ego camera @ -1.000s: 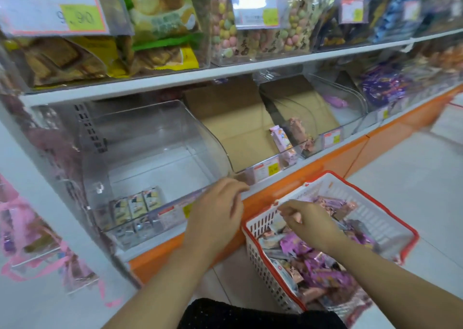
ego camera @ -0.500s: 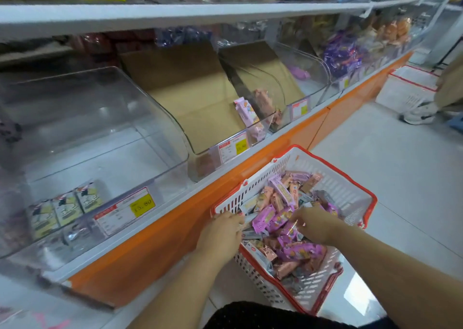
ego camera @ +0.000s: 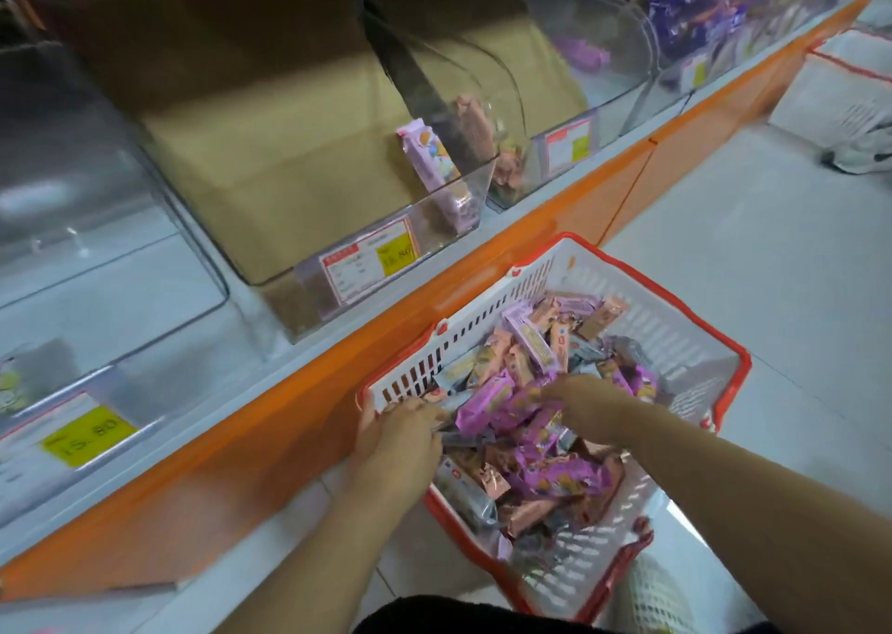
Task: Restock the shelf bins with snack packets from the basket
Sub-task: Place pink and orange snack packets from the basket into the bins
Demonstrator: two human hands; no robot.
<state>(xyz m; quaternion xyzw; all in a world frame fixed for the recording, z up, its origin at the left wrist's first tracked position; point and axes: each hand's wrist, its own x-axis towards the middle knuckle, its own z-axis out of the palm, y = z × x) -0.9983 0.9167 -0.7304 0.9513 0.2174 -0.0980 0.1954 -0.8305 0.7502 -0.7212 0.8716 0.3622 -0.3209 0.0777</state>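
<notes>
Left hand (ego camera: 396, 440) has dropped from the shelf to the basket (ego camera: 482, 339) at 6 o'clock and grips its rim. Right hand (ego camera: 593, 406) digs among the packets (ego camera: 531, 445); I cannot tell its grasp. This is the picking step. Next, lift purple packets to the bin (ego camera: 299, 189) at 11 o'clock.

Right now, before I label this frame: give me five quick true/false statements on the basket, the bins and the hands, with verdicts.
1. The basket holds a pile of snack packets. True.
2. The cardboard-lined bin is full to the top. False: only one purple packet shows in it, leaning at the front right corner.
3. The left hand is at the basket's near left corner. True.
4. The right hand is up at the bin. False: it is down among the packets in the basket.
5. The basket's rim is blue. False: it is red.
</notes>
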